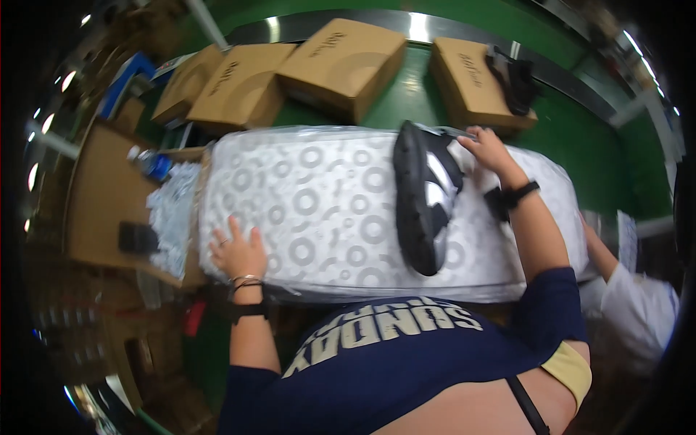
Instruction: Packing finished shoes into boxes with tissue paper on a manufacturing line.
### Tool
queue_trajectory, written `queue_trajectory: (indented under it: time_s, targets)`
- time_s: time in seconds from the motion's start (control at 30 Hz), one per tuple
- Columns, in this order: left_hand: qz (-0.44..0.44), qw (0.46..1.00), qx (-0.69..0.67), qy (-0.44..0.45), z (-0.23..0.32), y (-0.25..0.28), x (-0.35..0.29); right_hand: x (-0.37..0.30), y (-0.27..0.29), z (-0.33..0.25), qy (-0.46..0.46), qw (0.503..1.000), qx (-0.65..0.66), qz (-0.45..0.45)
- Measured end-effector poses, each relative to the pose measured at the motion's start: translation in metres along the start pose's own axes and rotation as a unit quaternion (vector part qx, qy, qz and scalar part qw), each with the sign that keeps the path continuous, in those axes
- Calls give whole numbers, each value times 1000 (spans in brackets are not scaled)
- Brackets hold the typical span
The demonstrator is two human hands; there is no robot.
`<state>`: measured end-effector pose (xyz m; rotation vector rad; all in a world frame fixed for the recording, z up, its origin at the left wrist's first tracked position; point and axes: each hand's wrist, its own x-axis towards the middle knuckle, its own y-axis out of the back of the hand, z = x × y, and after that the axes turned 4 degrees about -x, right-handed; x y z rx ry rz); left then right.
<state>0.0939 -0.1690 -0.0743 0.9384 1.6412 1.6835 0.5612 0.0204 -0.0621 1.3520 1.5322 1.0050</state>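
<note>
A black sneaker with white side panels (433, 185) lies on its side, its dark sole facing left, on a broad white pad printed with grey rings (319, 239). The pad's surface looks like tissue paper, with clear plastic at its edges. My right hand (487, 148) is closed on the far end of the sneaker, fingertips partly blurred. My left hand (241, 250) rests on the pad's left part, fingers spread, holding nothing. Beside my right wrist is a small black object (497, 204), too blurred to name.
Several brown shoeboxes (344, 65) stand along the far side. Another black shoe (516, 83) lies on the right-hand box (464, 72). At left, an open carton (94, 196) holds crumpled pale paper (174, 217) beside a plastic bottle (151, 163). A co-worker's white sleeve (638, 308) reaches in at right.
</note>
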Motion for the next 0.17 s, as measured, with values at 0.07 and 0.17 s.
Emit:
queue_trajectory:
  time_s: [0.07, 0.17]
  targets:
    - [3, 1000, 3, -6, 1, 1, 1, -14, 30, 22, -73, 977, -198, -1]
    - [-27, 999, -14, -27, 24, -2, 7, -22, 42, 85, -121, 975, -53, -179]
